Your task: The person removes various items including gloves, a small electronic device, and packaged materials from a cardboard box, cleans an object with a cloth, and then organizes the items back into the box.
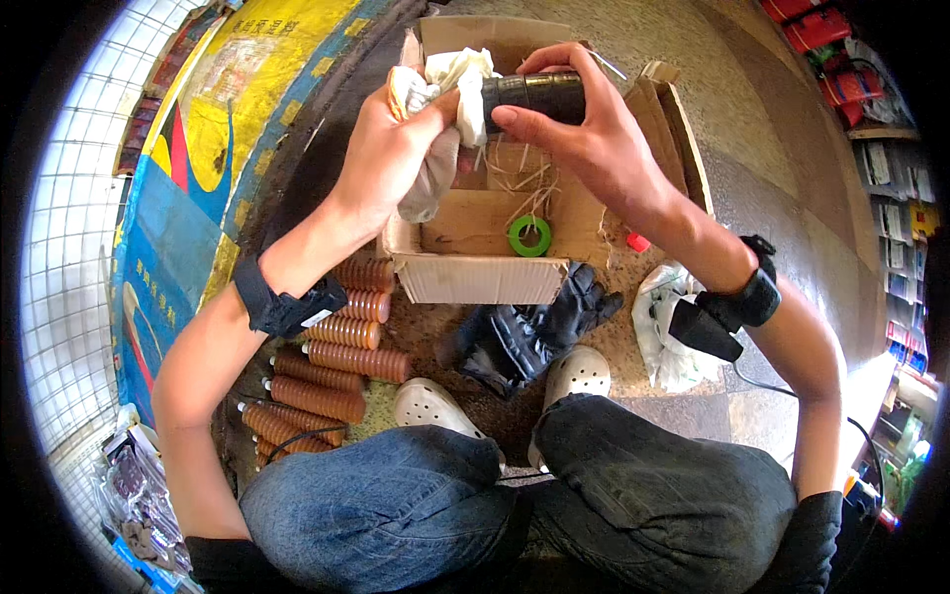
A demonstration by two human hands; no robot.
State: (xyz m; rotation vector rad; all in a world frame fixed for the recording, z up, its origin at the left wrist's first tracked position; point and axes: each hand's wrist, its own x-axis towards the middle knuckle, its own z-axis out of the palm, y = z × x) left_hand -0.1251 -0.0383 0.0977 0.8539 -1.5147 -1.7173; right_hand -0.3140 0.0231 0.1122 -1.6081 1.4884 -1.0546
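My left hand point(382, 148) grips a bunched white cloth point(475, 93), pressed around the left end of a dark cylinder point(534, 90). Around the other end of that cylinder my right hand point(601, 130) is wrapped, thumb below and fingers over the top. The cylinder is glossy black, with ring lines near the cloth, and lies roughly level. Both hands are above an open cardboard box point(479, 281). Inside the box are thin white strips point(531, 185) and a green tape roll point(530, 251). The palm covers the cylinder's right end.
Several ribbed amber-brown cylinders point(356, 361) lie on the floor at left. Black gloves point(512, 345) rest between the box and my white clogs point(434, 405). A white plastic bag point(660, 334) and a small red object point(637, 242) are at right. A painted board point(178, 215) borders the left.
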